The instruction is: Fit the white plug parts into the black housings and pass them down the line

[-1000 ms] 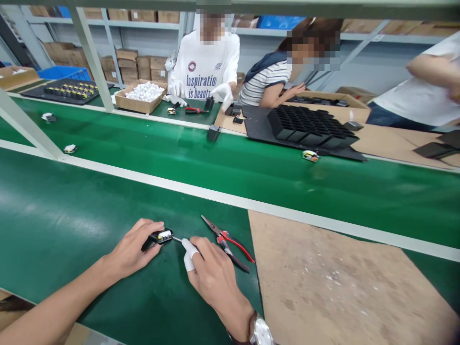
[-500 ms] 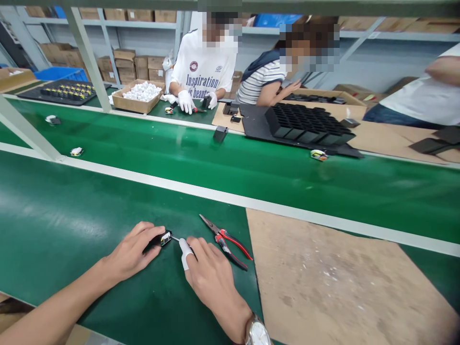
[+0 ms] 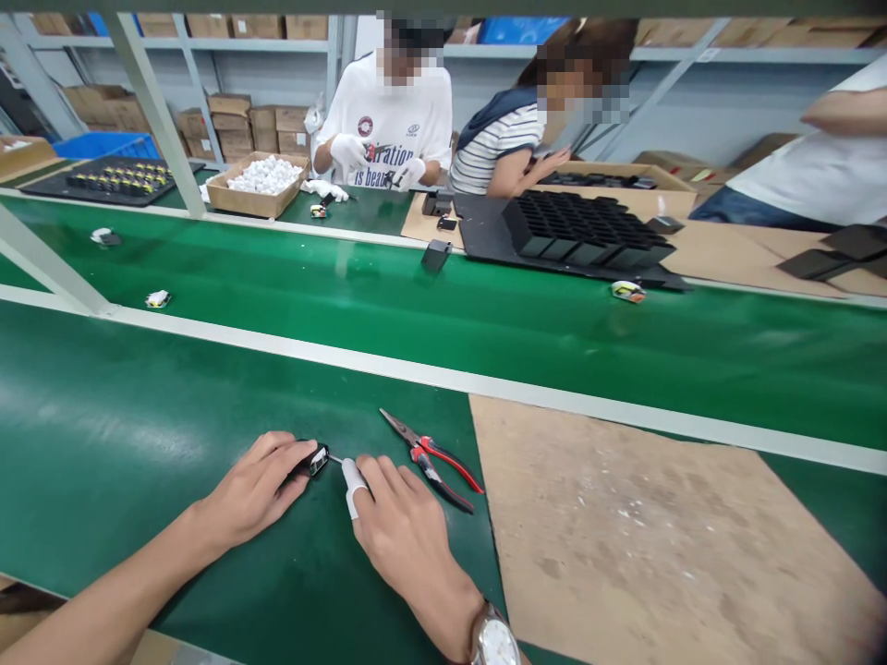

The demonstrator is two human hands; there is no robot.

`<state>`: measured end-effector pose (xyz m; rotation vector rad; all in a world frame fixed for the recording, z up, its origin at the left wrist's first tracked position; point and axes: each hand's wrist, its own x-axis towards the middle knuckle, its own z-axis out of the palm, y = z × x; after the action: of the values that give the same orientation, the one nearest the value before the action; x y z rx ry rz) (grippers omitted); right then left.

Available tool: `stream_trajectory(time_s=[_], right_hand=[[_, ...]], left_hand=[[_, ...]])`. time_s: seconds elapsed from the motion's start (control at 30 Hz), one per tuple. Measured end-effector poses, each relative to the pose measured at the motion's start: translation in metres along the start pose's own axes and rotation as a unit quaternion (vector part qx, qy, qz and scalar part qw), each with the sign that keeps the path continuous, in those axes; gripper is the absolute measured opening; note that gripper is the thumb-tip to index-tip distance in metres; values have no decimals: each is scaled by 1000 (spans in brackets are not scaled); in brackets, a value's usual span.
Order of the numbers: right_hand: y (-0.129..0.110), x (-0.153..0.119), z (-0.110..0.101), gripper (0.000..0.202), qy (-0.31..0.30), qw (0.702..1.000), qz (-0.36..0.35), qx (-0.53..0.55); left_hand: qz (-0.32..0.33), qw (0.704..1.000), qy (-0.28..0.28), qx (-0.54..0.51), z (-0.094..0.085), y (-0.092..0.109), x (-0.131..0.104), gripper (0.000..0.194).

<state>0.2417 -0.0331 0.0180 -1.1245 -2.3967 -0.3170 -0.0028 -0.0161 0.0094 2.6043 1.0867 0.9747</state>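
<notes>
**Where the green table [image 3: 173,397] spreads, a small black case [image 3: 309,465] sits in my left hand [image 3: 253,489]**

While the table fills the near ground, a sheet of cardboard [image 3: 624,536] covers part of its right side, and my two hands lie left of that sheet, near each other but not touching. My left hand has its thumb and fingers clamped around the sides of the case, parted only by the thickness of it. My right hand [image 3: 398,522], with a white cover [image 3: 354,489] on one finger, is folded around a thin tool [image 3: 335,458], whose handle is hidden under my fingers. Just beyond it, pliers [image 3: 436,466] lie untouched on the table, their red-and-black handles spread.

The case sits low over the table, its open end turned toward my right hand; whether it rests on the surface I cannot tell. I judge it light and stiff, probably plastic, and smooth enough to twist if pinched loosely. Its outer walls, well back from the opening, look the best place to hold. The whitish insert [image 3: 320,458] inside seems more fragile, so pressure belongs on the shell. Slimmest of all, the tool's metal shaft reaches the rim of the opening; whether it goes inside is too small to tell.
</notes>
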Motion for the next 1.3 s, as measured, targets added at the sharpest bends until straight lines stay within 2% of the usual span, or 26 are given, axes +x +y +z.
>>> stream_trajectory(time_s=[0.27,0.47,0.77,1.1,1.2,1.3], right_hand=[[0,1,0,21,2,1000,0,-8],[2,1,-1,22,27,1000,3,-7],[1,3,-4,24,77,993,4,94],[4,1,1,24,60,986,34,150],[9,1,3,24,72,987,77,121],[14,-1,11,24,33,993,100,52]], left_hand=[[-1,1000,-4,5,0,0,0,47],[-39,998,-19,-34,3,-4,-5,46],[-71,992,-11,-101,6,-7,-5,49],[-100,986,-54,-122,4,-6,-6,46],[-116,983,-64,-126,3,-7,-5,43],[-113,980,-82,-140,2,-9,-3,37]])
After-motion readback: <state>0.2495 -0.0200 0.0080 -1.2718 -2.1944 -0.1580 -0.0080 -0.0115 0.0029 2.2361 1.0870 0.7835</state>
